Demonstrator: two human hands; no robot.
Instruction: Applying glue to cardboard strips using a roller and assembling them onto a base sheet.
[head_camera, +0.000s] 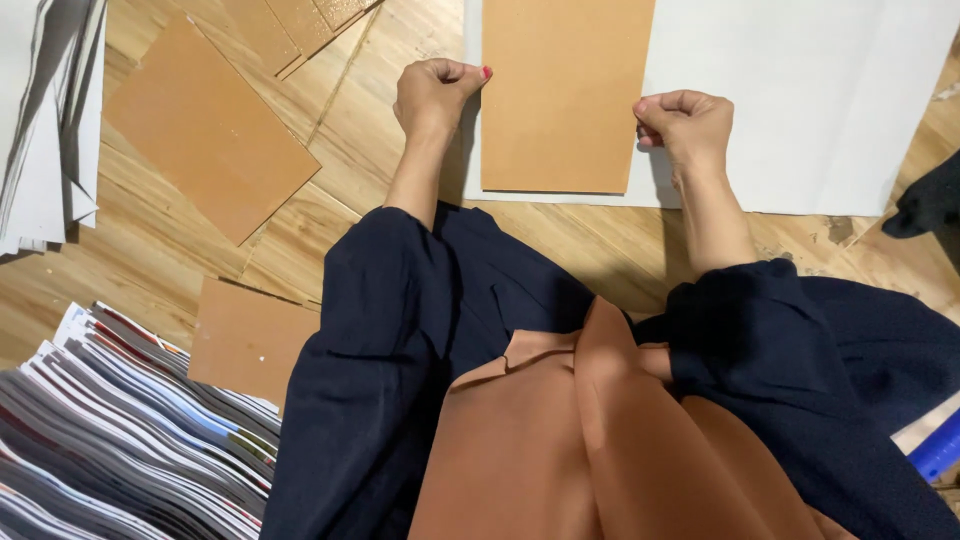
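On the white sheet (800, 100): a brown board (565, 95).
Left hand (432, 92) and right hand (687, 125) pinch its side edges.

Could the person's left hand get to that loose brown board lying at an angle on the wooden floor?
Probably yes. The left hand sits at the upright board's left edge, and only bare floor lies between it and the angled board.

Board (563, 95) on paper sheet (800, 100), between left hand (432, 92) and right hand (688, 122).
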